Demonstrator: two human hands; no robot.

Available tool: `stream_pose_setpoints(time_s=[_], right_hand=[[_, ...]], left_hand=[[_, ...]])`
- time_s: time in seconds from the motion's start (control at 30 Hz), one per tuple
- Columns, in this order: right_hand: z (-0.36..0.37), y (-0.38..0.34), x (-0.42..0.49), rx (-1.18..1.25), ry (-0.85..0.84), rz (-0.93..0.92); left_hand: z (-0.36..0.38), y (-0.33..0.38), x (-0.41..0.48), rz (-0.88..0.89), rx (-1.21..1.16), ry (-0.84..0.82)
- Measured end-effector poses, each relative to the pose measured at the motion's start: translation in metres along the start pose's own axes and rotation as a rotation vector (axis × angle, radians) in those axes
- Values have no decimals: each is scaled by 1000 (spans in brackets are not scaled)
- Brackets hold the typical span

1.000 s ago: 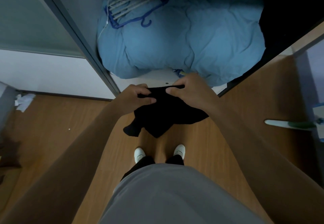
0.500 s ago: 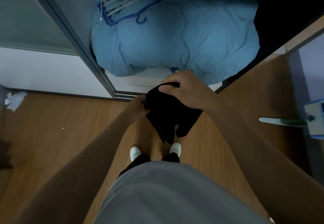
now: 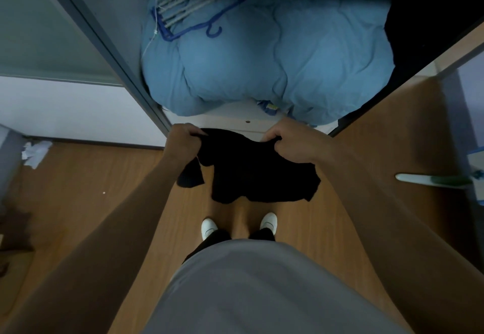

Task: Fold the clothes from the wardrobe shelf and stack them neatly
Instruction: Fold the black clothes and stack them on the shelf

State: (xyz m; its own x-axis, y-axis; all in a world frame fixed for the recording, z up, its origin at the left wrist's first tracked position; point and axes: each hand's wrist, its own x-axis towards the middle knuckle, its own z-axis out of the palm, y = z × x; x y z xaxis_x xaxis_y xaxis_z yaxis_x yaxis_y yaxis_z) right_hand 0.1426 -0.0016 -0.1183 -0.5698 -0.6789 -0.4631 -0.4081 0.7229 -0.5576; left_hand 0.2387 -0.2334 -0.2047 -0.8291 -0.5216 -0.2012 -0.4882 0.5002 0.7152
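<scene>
Hanging limp and crumpled, the black garment (image 3: 256,174) is pinched by left hand (image 3: 183,145) and right hand (image 3: 290,145).

Plain black garment (image 3: 256,174); light blue duvet (image 3: 275,53); dark blue hanger (image 3: 183,32); 2 white shoes (image 3: 209,227); brown wood-grain floor (image 3: 104,176); plain grey shirt (image 3: 262,294).
</scene>
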Motion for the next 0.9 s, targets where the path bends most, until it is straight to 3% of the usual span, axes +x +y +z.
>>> stream_pose_setpoints(time_s=[0.17, 0.27, 0.33, 0.5, 0.63, 0.9], right_hand=[[7, -2, 6, 18, 150, 28], [9, -4, 8, 237, 235, 35], [11, -7, 8, 350, 215, 22], [21, -13, 13, 204, 79, -36], [17, -17, 11, 187, 29, -182], [5, -27, 8, 87, -6, -300]], left_hand=[[-16, 9, -4, 126, 112, -53], [-23, 11, -3, 153, 202, -66], [-26, 13, -2, 118, 281, -50], [-26, 18, -2, 96, 355, -56], [-26, 15, 1, 103, 277, -79], [2, 41, 3, -2, -149, -167]])
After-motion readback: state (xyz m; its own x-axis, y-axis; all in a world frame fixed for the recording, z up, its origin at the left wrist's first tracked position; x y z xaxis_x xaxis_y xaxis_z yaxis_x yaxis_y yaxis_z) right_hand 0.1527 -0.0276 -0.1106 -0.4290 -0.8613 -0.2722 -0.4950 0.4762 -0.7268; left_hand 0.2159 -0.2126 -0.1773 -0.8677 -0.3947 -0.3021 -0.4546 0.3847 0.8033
